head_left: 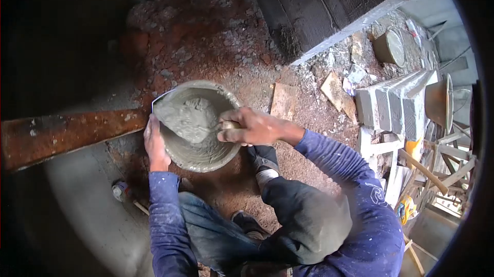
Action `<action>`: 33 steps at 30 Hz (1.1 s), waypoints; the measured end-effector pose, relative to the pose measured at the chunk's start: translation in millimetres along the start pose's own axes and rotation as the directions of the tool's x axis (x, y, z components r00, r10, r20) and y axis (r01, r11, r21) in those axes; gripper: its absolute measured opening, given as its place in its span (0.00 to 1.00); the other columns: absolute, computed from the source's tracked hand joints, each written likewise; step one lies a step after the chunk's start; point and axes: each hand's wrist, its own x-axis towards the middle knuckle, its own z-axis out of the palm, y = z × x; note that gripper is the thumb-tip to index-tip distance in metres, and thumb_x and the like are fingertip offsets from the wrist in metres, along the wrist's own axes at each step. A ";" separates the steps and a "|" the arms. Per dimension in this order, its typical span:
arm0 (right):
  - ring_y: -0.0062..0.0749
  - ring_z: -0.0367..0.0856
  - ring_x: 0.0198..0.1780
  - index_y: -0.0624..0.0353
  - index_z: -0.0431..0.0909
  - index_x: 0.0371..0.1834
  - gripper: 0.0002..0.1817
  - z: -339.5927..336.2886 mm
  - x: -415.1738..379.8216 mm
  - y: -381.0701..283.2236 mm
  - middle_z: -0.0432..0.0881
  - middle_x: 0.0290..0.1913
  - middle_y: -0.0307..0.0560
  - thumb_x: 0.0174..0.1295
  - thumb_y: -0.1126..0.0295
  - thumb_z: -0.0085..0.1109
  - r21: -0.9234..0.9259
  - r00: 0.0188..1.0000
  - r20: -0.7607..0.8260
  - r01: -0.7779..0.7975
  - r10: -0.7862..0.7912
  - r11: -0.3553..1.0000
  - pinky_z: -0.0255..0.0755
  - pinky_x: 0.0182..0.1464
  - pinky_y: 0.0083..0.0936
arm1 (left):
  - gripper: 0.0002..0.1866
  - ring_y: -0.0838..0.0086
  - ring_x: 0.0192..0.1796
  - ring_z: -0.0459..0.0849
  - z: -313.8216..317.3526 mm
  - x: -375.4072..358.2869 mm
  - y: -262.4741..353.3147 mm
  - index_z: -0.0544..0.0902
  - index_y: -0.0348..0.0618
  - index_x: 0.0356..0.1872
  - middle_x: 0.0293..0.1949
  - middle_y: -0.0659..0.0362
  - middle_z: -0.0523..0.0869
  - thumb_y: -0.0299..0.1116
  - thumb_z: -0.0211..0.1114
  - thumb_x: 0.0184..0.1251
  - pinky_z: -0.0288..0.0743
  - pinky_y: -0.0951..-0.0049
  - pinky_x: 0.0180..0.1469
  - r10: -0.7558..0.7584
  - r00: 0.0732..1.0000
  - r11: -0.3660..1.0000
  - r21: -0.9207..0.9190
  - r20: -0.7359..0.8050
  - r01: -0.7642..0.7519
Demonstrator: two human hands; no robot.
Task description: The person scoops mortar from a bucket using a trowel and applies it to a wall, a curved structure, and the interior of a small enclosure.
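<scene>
A round bucket (203, 166) holds wet grey mortar (188, 117) and is tilted toward me. My left hand (156, 145) grips its left side, fingers together along the rim. A thin pale edge (163, 96) shows on the rim just above those fingers; I cannot make out what it belongs to. Over the bucket's right side, my right hand (249, 127) is closed around the short handle of what looks like a trowel (224, 124). The trowel's blade is hidden in the mortar and by the fingers.
A brown wooden plank (72, 135) reaches in from the left, ending near my left hand. Rubble (206, 35) covers the ground beyond the bucket. Dark steps (334, 4) rise at the back. Rightward are wood scraps (284, 103), a bucket (389, 48), another tub (439, 102) and concrete blocks (391, 102).
</scene>
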 end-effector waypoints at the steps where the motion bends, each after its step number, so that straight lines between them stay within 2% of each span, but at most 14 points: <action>1: 0.34 0.84 0.30 0.66 0.78 0.47 0.17 -8.7 8.7 1.1 0.83 0.34 0.52 0.65 0.62 0.59 0.296 0.982 0.136 -0.167 0.131 0.941 0.80 0.37 0.29 | 0.34 0.70 0.60 0.76 -4.1 0.0 -1.6 0.72 0.34 0.63 0.60 0.53 0.77 0.54 0.60 0.70 0.70 0.68 0.62 -0.032 0.999 0.999 0.004 -0.012 0.032; 3: 0.18 0.79 0.23 0.64 0.78 0.44 0.09 -22.8 22.6 15.2 0.81 0.30 0.44 0.65 0.71 0.57 0.627 0.942 0.243 -0.334 0.231 0.703 0.77 0.24 0.15 | 0.34 0.69 0.60 0.76 -7.1 -1.2 1.7 0.72 0.34 0.64 0.60 0.53 0.77 0.54 0.60 0.70 0.70 0.68 0.62 -0.052 0.998 0.999 0.011 -0.028 0.052; 8: 0.27 0.77 0.23 0.61 0.74 0.57 0.18 -124.1 25.7 132.4 0.80 0.32 0.49 0.73 0.60 0.46 0.856 0.765 -0.038 -0.308 0.643 0.416 0.81 0.26 0.24 | 0.30 0.70 0.55 0.80 3.4 -12.5 11.4 0.75 0.35 0.60 0.56 0.55 0.81 0.52 0.60 0.70 0.73 0.66 0.59 -0.113 0.993 0.993 0.023 -0.039 0.114; 9: 0.25 0.76 0.24 0.62 0.73 0.57 0.20 -151.7 20.9 137.5 0.79 0.33 0.46 0.74 0.58 0.43 0.715 0.500 -0.158 -0.536 0.851 0.448 0.80 0.25 0.25 | 0.27 0.72 0.53 0.80 6.8 -14.3 12.2 0.77 0.36 0.58 0.53 0.57 0.82 0.49 0.62 0.70 0.74 0.67 0.58 -0.109 0.993 0.994 0.002 -0.041 0.109; 10: 0.22 0.76 0.25 0.62 0.74 0.54 0.17 -166.2 11.6 113.6 0.79 0.32 0.44 0.75 0.60 0.43 0.542 0.492 -0.427 -0.532 0.759 0.650 0.76 0.22 0.23 | 0.27 0.72 0.53 0.80 10.3 -14.6 15.3 0.77 0.36 0.58 0.53 0.57 0.82 0.49 0.62 0.70 0.74 0.67 0.58 -0.109 0.993 0.994 -0.002 -0.047 0.109; 13: 0.13 0.70 0.19 0.57 0.77 0.37 0.12 -172.2 -14.2 -29.8 0.75 0.22 0.32 0.69 0.59 0.57 0.420 0.733 -0.591 -0.078 0.338 0.904 0.66 0.19 0.12 | 0.22 0.77 0.49 0.79 24.4 -14.7 16.9 0.79 0.39 0.57 0.51 0.60 0.82 0.42 0.65 0.68 0.71 0.73 0.56 -0.100 0.993 0.993 0.075 0.061 0.096; 17: 0.17 0.70 0.18 0.60 0.77 0.37 0.14 -136.1 -33.2 -62.3 0.74 0.22 0.35 0.69 0.58 0.56 -0.166 0.886 -0.459 -0.156 0.063 0.974 0.66 0.19 0.19 | 0.18 0.80 0.48 0.78 71.8 -21.7 29.5 0.81 0.41 0.55 0.47 0.63 0.84 0.40 0.64 0.69 0.70 0.75 0.55 0.028 0.996 0.981 0.189 0.082 -0.043; 18: 0.19 0.70 0.18 0.61 0.76 0.40 0.15 -121.6 -36.4 -39.1 0.74 0.21 0.37 0.69 0.59 0.54 -0.428 0.922 -0.376 -0.088 -0.089 0.900 0.66 0.19 0.22 | 0.17 0.80 0.48 0.78 81.9 -20.6 33.1 0.82 0.42 0.54 0.45 0.64 0.85 0.39 0.64 0.69 0.70 0.76 0.54 0.041 0.994 0.971 0.232 0.096 -0.063; 21: 0.26 0.72 0.19 0.63 0.74 0.48 0.15 -77.1 -34.4 -22.8 0.75 0.22 0.40 0.73 0.65 0.38 -0.811 0.865 -0.083 -0.347 0.495 0.470 0.69 0.19 0.26 | 0.21 0.73 0.49 0.80 108.5 -13.7 35.3 0.81 0.38 0.54 0.45 0.56 0.85 0.43 0.65 0.67 0.71 0.72 0.55 0.042 0.995 0.926 0.372 0.086 -0.071; 23: 0.23 0.76 0.26 0.56 0.80 0.38 0.16 -39.5 -31.0 32.1 0.78 0.27 0.39 0.73 0.62 0.42 -0.991 0.941 -0.056 -0.094 0.333 0.098 0.70 0.22 0.26 | 0.23 0.69 0.49 0.81 126.6 -9.5 29.9 0.81 0.37 0.54 0.46 0.53 0.86 0.45 0.65 0.67 0.71 0.70 0.55 0.021 0.995 0.884 0.462 0.099 -0.065; 25: 0.22 0.76 0.27 0.57 0.79 0.33 0.16 -23.1 -27.7 40.3 0.76 0.26 0.39 0.73 0.62 0.43 -0.996 0.999 0.034 0.036 -0.033 0.083 0.70 0.22 0.26 | 0.25 0.62 0.50 0.82 137.8 -8.6 21.7 0.81 0.35 0.53 0.48 0.48 0.85 0.47 0.65 0.66 0.72 0.67 0.55 0.095 0.991 0.854 0.504 0.096 -0.130; 26: 0.22 0.76 0.26 0.57 0.79 0.31 0.17 4.7 -7.9 84.6 0.76 0.25 0.40 0.73 0.61 0.43 -0.975 0.891 0.218 0.217 0.398 0.047 0.70 0.22 0.27 | 0.25 0.62 0.50 0.82 135.9 -12.5 18.4 0.81 0.35 0.53 0.48 0.48 0.85 0.47 0.65 0.66 0.72 0.67 0.55 0.090 0.992 0.853 0.506 0.090 -0.124; 28: 0.26 0.76 0.26 0.58 0.77 0.31 0.16 28.5 -10.4 54.8 0.76 0.25 0.42 0.72 0.62 0.44 -0.874 0.911 0.108 -0.103 0.398 0.475 0.72 0.25 0.30 | 0.25 0.62 0.48 0.83 136.0 -17.2 22.1 0.80 0.34 0.54 0.47 0.48 0.86 0.46 0.64 0.66 0.73 0.67 0.53 0.250 0.956 0.688 0.666 0.155 -0.288; 33: 0.41 0.79 0.27 0.60 0.76 0.40 0.12 55.7 -47.8 109.9 0.78 0.26 0.49 0.65 0.63 0.52 -0.636 0.988 0.143 0.042 0.065 0.770 0.73 0.26 0.39 | 0.22 0.72 0.43 0.82 124.9 -26.4 24.1 0.83 0.35 0.50 0.39 0.55 0.87 0.45 0.64 0.67 0.73 0.70 0.50 0.184 0.970 0.836 0.495 0.157 -0.239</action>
